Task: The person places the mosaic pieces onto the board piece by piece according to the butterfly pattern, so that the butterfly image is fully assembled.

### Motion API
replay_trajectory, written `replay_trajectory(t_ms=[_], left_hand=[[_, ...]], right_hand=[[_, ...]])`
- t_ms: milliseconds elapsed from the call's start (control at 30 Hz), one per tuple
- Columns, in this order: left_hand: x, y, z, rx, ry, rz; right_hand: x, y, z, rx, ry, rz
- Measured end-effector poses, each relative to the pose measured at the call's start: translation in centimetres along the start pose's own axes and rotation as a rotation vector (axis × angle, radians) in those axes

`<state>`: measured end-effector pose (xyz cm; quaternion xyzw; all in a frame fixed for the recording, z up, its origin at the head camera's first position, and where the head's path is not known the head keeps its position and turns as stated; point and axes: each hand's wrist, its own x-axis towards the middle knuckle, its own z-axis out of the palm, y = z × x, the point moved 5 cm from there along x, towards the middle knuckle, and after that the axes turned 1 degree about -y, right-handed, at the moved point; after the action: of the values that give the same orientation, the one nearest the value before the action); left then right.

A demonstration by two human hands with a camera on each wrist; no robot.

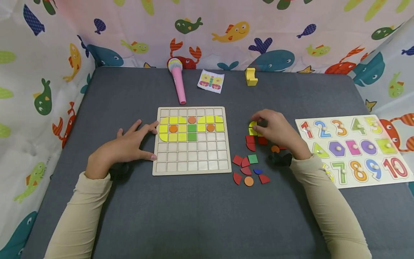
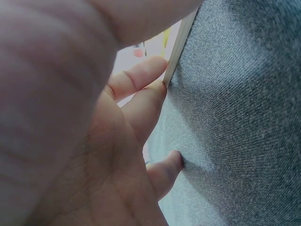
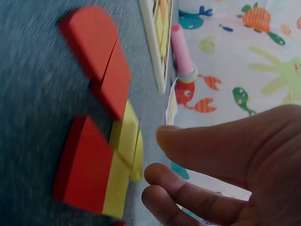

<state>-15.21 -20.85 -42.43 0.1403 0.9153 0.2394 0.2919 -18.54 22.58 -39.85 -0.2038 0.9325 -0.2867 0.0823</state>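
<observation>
A wooden grid board [image 1: 191, 158] lies in the middle of the grey table, its upper rows filled with yellow, orange and green tiles. My left hand [image 1: 129, 145] rests flat beside it, fingers spread, fingertips [image 2: 157, 70] touching the board's left edge [image 2: 181, 42]. My right hand [image 1: 275, 129] hovers over a cluster of loose tiles to the right of the board. Its loosely curled fingers [image 3: 178, 186] sit right next to the yellow tiles [image 1: 253, 128] [image 3: 124, 136], with nothing between fingers and thumb. Red tiles [image 3: 99, 61] lie against the yellow ones.
More red, green, orange and blue tiles [image 1: 249, 169] lie scattered below the right hand. A number puzzle board [image 1: 355, 147] sits at the right. A pink toy microphone [image 1: 178, 79], a butterfly card [image 1: 211, 81] and a yellow block [image 1: 251, 76] stand at the back. Fish-print curtains enclose the table.
</observation>
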Motion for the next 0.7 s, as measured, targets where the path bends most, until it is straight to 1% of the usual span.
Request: replay_trajectory(t_ms=[167,367,533,700], left_hand=[[-0.01,0.08,0.12,0.004,-0.014,-0.014],[-0.06,-0.11,0.00,0.006,0.000,0.002],[0.11,-0.13,-0.07,0.015,-0.021,-0.005],[0.11,-0.07,0.00,0.021,-0.031,-0.012]], right_hand=[[-0.37,0.76,0.05,0.009,-0.042,0.011],[-0.60,1.06,0.52,0.019,-0.080,-0.041],[-0.55,1.13,0.71,0.018,-0.083,-0.065],[-0.41,1.12,0.84,0.015,-0.105,-0.047]])
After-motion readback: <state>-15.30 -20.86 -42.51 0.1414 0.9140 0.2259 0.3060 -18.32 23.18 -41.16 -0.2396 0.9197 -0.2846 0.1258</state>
